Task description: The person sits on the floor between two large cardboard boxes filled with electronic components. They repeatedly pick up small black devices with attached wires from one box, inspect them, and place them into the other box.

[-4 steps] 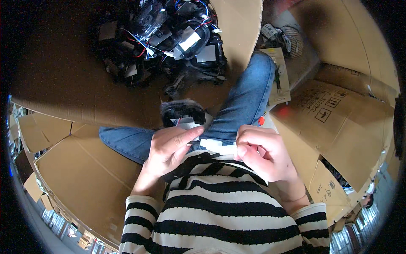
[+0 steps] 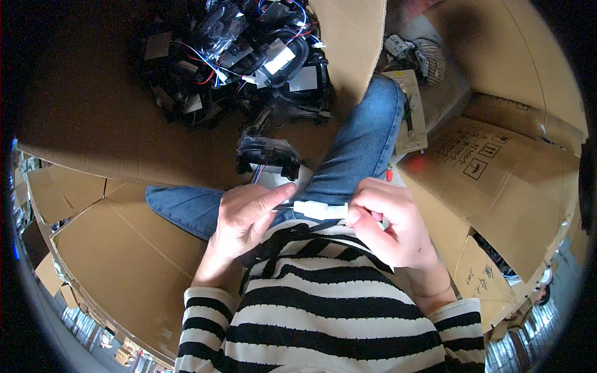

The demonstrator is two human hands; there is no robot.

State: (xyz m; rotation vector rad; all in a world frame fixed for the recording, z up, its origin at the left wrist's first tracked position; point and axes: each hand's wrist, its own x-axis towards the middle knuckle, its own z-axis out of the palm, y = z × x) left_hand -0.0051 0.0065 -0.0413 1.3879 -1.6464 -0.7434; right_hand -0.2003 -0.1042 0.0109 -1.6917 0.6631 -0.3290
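A white plastic connector (image 2: 311,209) spans the gap between my hands, above my lap. My left hand (image 2: 250,214) is closed in a pinch on a thin dark cable that runs into the connector's left end. The fingers of my right hand (image 2: 387,219) are closed around its right end and hide that part. Just beyond my left hand sits a black plastic part (image 2: 268,155) with a pale sheet and thin coloured wires beneath it. Whether those wires lead to the connector is hidden behind my fingers.
Ahead, a large open carton (image 2: 112,118) holds a heap of black parts (image 2: 249,62) with loose wires and grey patches. Another carton (image 2: 491,168) stands at my right, and a cardboard surface (image 2: 130,248) is at my left. A flat beige card (image 2: 407,115) lies past my right knee.
The white connector's two sections, angled to each other before, now lie nearly in line. The black part beyond my left hand has tilted, showing more of the pale sheet.
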